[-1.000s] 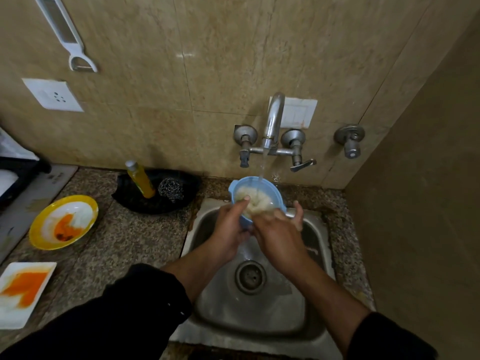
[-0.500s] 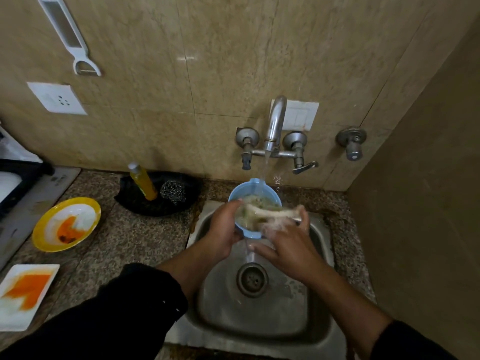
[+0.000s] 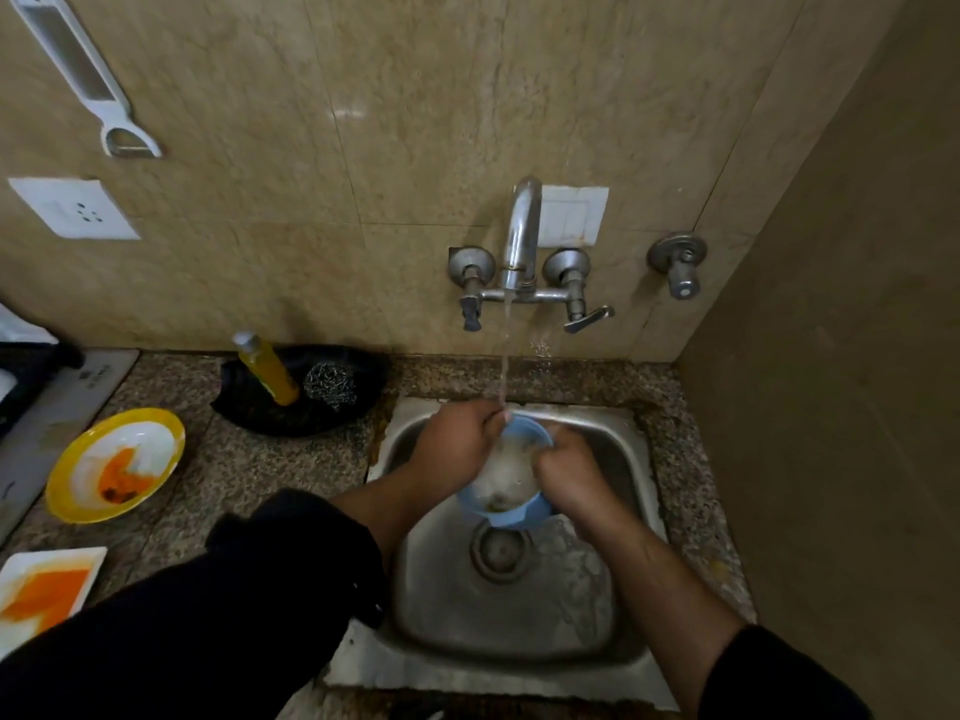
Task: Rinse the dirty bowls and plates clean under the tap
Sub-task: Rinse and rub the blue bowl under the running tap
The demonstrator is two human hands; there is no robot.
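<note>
Both hands (image 3: pixel 457 449) (image 3: pixel 563 467) grip the blue bowl (image 3: pixel 519 514) under the tap (image 3: pixel 521 231).

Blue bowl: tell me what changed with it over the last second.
The blue bowl came down from just under the tap into the sink and tipped toward the person. The right hand shifted from across its mouth to grip its right side. The left hand still holds the left rim; water still runs; yellow plate and white plate unmoved.

L sleeve (image 3: pixel 234 605) & R sleeve (image 3: pixel 779 678) black; forearms bare.
</note>
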